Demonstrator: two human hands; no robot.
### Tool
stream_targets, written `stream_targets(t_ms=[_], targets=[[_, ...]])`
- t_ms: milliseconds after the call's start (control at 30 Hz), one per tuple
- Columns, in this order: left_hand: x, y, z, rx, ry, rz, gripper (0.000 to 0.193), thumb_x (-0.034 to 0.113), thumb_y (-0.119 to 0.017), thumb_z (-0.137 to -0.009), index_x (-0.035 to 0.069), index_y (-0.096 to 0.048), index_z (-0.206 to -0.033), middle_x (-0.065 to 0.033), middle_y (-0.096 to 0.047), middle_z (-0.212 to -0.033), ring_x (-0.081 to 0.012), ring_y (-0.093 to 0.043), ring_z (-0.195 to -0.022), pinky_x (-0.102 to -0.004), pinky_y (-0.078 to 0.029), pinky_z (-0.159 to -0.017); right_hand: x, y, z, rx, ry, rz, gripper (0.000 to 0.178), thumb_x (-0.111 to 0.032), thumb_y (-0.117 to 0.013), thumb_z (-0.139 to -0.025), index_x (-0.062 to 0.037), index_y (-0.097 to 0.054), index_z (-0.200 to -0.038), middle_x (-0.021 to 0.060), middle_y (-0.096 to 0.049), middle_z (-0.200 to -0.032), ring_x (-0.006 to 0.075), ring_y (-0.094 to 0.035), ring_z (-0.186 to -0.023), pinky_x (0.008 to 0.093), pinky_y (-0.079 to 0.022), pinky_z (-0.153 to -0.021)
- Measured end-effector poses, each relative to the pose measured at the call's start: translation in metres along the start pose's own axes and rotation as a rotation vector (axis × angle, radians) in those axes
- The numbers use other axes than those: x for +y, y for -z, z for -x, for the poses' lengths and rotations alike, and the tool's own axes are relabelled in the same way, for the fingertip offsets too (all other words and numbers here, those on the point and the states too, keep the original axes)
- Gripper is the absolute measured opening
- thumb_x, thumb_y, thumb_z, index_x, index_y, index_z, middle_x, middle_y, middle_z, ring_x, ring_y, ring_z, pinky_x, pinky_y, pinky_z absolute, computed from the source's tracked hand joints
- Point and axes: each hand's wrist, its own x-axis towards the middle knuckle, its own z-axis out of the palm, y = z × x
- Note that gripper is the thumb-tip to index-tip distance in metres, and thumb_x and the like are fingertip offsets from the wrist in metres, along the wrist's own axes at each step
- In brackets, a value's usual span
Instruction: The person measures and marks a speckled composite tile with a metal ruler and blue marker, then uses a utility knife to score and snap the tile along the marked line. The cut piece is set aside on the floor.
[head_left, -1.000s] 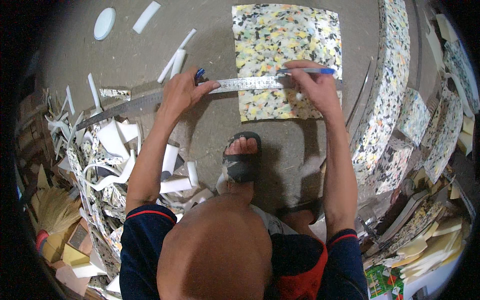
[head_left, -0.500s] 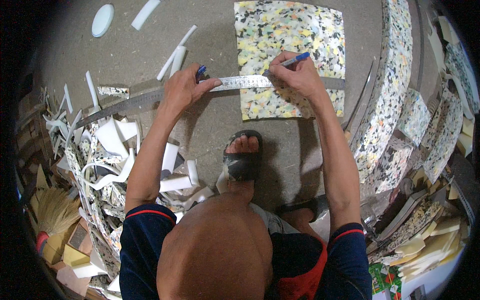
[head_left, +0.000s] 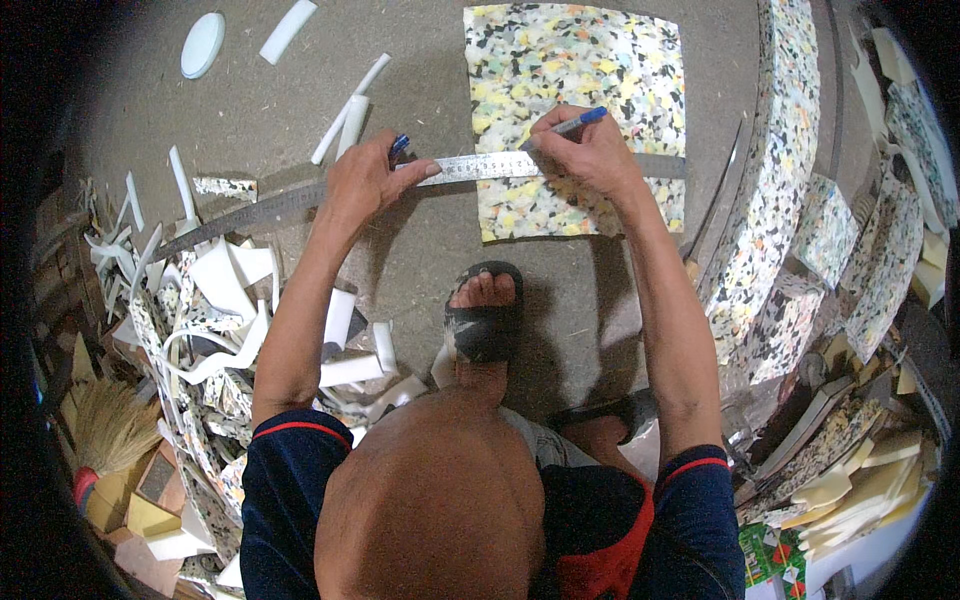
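Note:
A long metal ruler [head_left: 490, 165] lies crosswise over a square sheet of speckled foam [head_left: 580, 65] and reaches far to the left. My left hand [head_left: 370, 175] grips the ruler left of the sheet, thumb along its top face. A small blue thing, perhaps a pen cap, pokes out between the fingers of that hand. In my right hand [head_left: 590, 150] is a blue-ended marker pen [head_left: 578, 122], pinched and slanted. Its lower end is near the ruler's far edge, over the foam; the exact contact is hard to see.
Foam offcuts [head_left: 225, 280] pile up at left, beside a straw broom [head_left: 115, 410]. A long speckled foam slab [head_left: 780, 150] and a long thin blade [head_left: 722, 190] lie at right. White strips [head_left: 352, 125] and a pale oval piece [head_left: 203, 45] rest on the floor ahead.
My right hand has shifted slightly left along the ruler, and the pen's visible angle has changed a little. My left hand keeps its grip on the ruler.

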Motion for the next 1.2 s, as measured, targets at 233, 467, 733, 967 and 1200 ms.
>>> stream_targets(t_ms=[233, 467, 733, 967, 1200], targets=[[0.001, 0.001, 0.003, -0.005, 0.008, -0.012, 0.061, 0.065, -0.075, -0.081, 0.005, -0.066, -0.091, -0.0101, -0.065, -0.072, -0.024, -0.063, -0.065, -0.0406, -0.049, -0.059, 0.0, -0.004, 0.001, 0.03, 0.014, -0.025, 0.018, -0.021, -0.075, -0.089, -0.0034, -0.072, -0.09, -0.0007, -0.067, -0.073, 0.0081, -0.058, -0.062, 0.0256, -0.048, -0.055], [0.001, 0.001, 0.004, 0.0, -0.004, -0.02, 0.062, 0.064, -0.074, -0.082, 0.003, -0.065, -0.092, -0.0153, -0.067, -0.078, -0.0288, -0.065, -0.07, -0.0438, -0.05, -0.063, -0.001, -0.01, 0.002, 0.044, -0.023, -0.157, 0.013, -0.015, -0.072, -0.089, -0.0018, -0.07, -0.088, -0.0003, -0.066, -0.071, 0.0082, -0.058, -0.06, 0.0263, -0.047, -0.054], [0.009, 0.011, 0.016, -0.02, 0.005, -0.057, 0.064, 0.062, -0.076, -0.08, 0.001, -0.066, -0.093, -0.0193, -0.068, -0.08, -0.0351, -0.068, -0.077, -0.0458, -0.051, -0.07, -0.025, 0.005, 0.026, 0.2, 0.027, -0.017, 0.02, -0.018, -0.071, -0.091, 0.0003, -0.072, -0.098, 0.0045, -0.072, -0.084, 0.0108, -0.065, -0.075, 0.0277, -0.052, -0.067], [0.05, 0.035, 0.033, 0.014, -0.148, -0.103, 0.063, 0.064, -0.078, -0.076, 0.004, -0.063, -0.086, -0.0136, -0.066, -0.067, -0.0339, -0.067, -0.063, -0.0456, -0.051, -0.06, -0.034, 0.03, 0.112, 0.715, 0.194, 0.097, 0.025, -0.008, -0.065, -0.093, 0.001, -0.069, -0.116, 0.0207, -0.073, -0.1, 0.027, -0.073, -0.086, 0.0347, -0.056, -0.078], [0.066, 0.039, 0.032, -0.08, -0.208, -0.061, 0.064, 0.063, -0.08, -0.074, 0.002, -0.063, -0.086, -0.0176, -0.066, -0.07, -0.0386, -0.068, -0.072, -0.0487, -0.05, -0.065, 0.014, 0.073, 0.13, 0.902, -0.094, 0.429, 0.045, -0.015, -0.072, -0.087, 0.0012, -0.061, -0.127, 0.0261, -0.071, -0.102, 0.0418, -0.071, -0.093, 0.0446, -0.056, -0.082]])
